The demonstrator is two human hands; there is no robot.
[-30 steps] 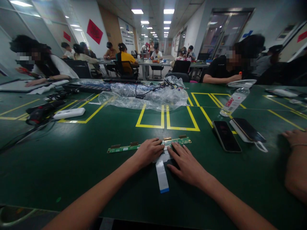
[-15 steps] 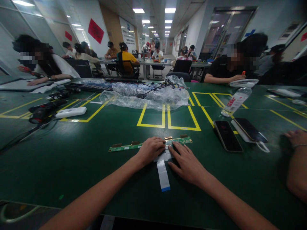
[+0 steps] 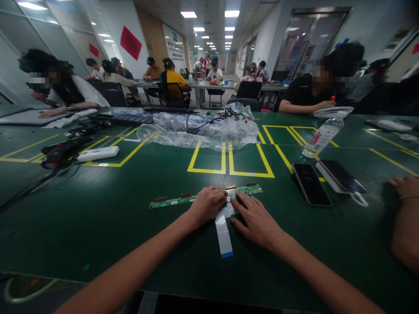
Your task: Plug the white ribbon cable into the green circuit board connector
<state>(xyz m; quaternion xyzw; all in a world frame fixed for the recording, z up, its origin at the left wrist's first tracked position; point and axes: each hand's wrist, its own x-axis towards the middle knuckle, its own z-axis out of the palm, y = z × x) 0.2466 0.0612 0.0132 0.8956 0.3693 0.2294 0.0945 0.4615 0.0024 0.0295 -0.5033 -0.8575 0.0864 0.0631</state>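
A long thin green circuit board [image 3: 170,201] lies flat on the green table [image 3: 98,218]. A white flat ribbon cable [image 3: 224,233] with a blue tip runs from the board toward me. My left hand [image 3: 206,204] rests on the board's middle with its fingers curled down, pressing where the cable meets the board. My right hand [image 3: 255,220] lies beside it, fingers stretched forward and flat, fingertips touching the board and the cable's top end.
Two phones [image 3: 310,184] and a water bottle [image 3: 322,137] lie to the right. Another person's arm [image 3: 404,218] rests at the right edge. Crumpled clear plastic [image 3: 203,128] with black cables sits beyond yellow tape boxes [image 3: 229,159]. Tools lie at the left; people work at the far tables.
Both hands stay on the board and cable with almost no movement. The view has shifted slightly.
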